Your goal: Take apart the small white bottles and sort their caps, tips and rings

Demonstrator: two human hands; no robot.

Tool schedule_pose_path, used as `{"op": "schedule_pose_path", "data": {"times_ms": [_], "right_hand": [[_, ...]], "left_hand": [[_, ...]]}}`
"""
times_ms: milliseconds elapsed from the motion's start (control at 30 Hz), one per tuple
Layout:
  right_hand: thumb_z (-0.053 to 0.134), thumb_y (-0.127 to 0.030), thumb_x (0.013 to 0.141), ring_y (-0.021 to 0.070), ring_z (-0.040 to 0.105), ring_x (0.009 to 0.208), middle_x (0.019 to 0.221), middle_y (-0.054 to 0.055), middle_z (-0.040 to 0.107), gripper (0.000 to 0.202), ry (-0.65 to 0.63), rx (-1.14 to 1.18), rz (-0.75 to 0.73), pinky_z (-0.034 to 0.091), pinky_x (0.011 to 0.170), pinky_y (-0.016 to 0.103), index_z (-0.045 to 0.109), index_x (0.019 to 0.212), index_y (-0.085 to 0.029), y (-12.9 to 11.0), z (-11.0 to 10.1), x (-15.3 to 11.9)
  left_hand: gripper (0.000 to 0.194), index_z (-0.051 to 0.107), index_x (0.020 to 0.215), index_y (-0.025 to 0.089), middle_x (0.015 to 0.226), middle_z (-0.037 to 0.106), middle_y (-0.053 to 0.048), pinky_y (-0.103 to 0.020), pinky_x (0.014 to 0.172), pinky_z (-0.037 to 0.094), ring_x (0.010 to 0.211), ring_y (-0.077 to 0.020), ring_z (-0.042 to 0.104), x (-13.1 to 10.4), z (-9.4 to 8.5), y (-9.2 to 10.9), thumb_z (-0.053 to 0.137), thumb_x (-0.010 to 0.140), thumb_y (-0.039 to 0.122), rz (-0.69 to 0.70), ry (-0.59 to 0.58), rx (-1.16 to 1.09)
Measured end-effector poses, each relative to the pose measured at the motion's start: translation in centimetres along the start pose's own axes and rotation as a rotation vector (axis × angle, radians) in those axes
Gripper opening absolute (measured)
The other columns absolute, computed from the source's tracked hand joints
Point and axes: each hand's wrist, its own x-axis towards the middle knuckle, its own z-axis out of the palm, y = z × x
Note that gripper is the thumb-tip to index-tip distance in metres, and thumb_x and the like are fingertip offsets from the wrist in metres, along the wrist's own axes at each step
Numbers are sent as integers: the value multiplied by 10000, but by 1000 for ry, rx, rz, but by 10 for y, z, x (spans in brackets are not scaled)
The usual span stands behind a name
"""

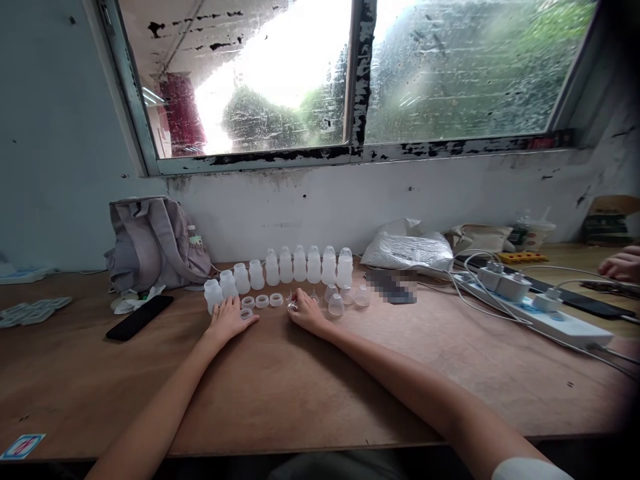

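My left hand (pixel 228 323) lies on the table with its fingers stretched toward the leftmost open baby bottle (pixel 213 291). Its thumb is beside a white bottle collar ring (pixel 246 313); whether it touches is unclear. More collar rings (pixel 276 300) lie just beyond. Fingers of my right hand (pixel 306 313) are pinched around a small clear bottle nipple (pixel 291 305), partly hidden by them. Another nipple (pixel 314 297) stands behind that hand. Clear domed caps (pixel 336 305) rest to its right. Behind, an arc of bottles includes topped baby bottles (pixel 314 265) on the right side.
A black phone (pixel 140 319) and a grey backpack (pixel 150 240) are on the left. A silvery plastic bag (pixel 407 248) lies at the back right. Chargers and cables fill a white power strip (pixel 540 313). Another person's hand (pixel 623 263) shows at the far right.
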Motion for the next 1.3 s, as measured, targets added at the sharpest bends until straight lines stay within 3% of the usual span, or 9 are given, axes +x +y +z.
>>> {"op": "schedule_pose_path", "data": {"times_ms": [233, 500, 700, 867, 1067, 1200, 1300], "right_hand": [[429, -199, 661, 158, 465, 724, 794, 31, 498, 195, -35, 5, 24, 295, 614, 246, 367, 846, -189, 7, 6, 2], [446, -236, 669, 168, 470, 762, 830, 39, 480, 208, -9, -2, 9, 322, 647, 257, 381, 861, -187, 7, 8, 2], [422, -242, 722, 182, 450, 848, 934, 71, 472, 250, 187, -30, -106, 335, 731, 285, 399, 961, -172, -2, -2, 1], [370, -217, 769, 207, 456, 879, 1026, 105, 455, 376, 240, -110, -174, 349, 731, 305, 344, 1141, -169, -19, -20, 44], [359, -253, 795, 196, 522, 724, 1099, 137, 422, 556, -51, -162, 29, 373, 563, 279, 135, 1304, -246, -41, -25, 123], [395, -293, 794, 215, 534, 764, 1174, 163, 366, 546, -124, -200, 84, 387, 562, 288, 178, 1293, -244, -47, -15, 133], [390, -311, 800, 236, 515, 836, 1153, 161, 374, 471, 8, -199, 58, 402, 603, 312, 261, 1238, -194, -49, -6, 121]], "left_hand": [[570, 491, 934, 151, 954, 527, -115, -371, 764, 338, 915, -276, 481, -2, 2, 4, 405, 649, 637, 26, 71, 3], [324, 498, 900, 168, 891, 535, -73, -313, 748, 357, 869, -214, 487, -3, 1, 15, 402, 776, 451, 144, 309, -80], [234, 508, 901, 178, 887, 540, -57, -307, 701, 375, 837, -204, 490, -4, 8, 26, 419, 792, 365, 282, 383, -127], [203, 505, 914, 179, 890, 540, -52, -313, 716, 375, 852, -203, 484, -4, 14, 24, 434, 794, 326, 335, 378, -149], [193, 500, 926, 173, 907, 542, -56, -314, 725, 380, 860, -203, 481, -4, 16, 21, 441, 792, 297, 343, 389, -186], [192, 498, 937, 177, 923, 543, -54, -316, 726, 385, 866, -201, 481, -4, 14, 22, 445, 788, 284, 360, 418, -198], [203, 495, 955, 176, 953, 538, -63, -321, 737, 387, 884, -204, 482, -5, 11, 25, 447, 785, 278, 373, 459, -187]]}}
